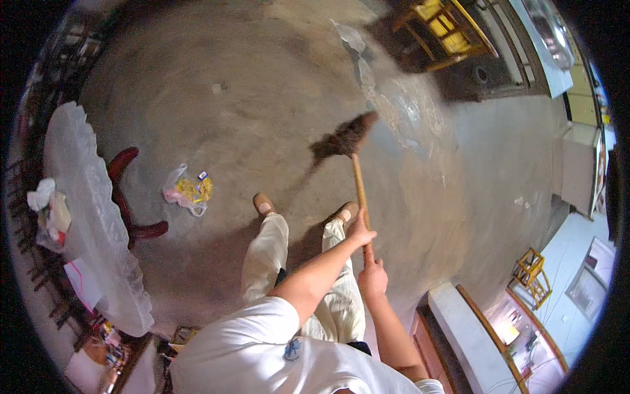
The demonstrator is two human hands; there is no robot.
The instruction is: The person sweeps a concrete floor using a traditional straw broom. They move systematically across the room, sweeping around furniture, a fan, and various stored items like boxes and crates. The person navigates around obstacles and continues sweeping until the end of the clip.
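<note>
I hold a broom by its light wooden handle, which slants away from my body. My left hand is wrapped round the handle partway down, its thumb pointing right. Nearer to me, my right hand is closed round the upper end of the same handle. The broom's dark brown, shaggy head is beyond my feet, close to the floor; whether it touches is hard to tell. Just past the head, a pale, shiny patch runs across the floor.
A plastic bag with yellow contents lies on the floor at left. Beside it stands a table with a clear plastic cover and dark red curved legs. A yellow wooden chair is at the far right. A white cabinet stands at right.
</note>
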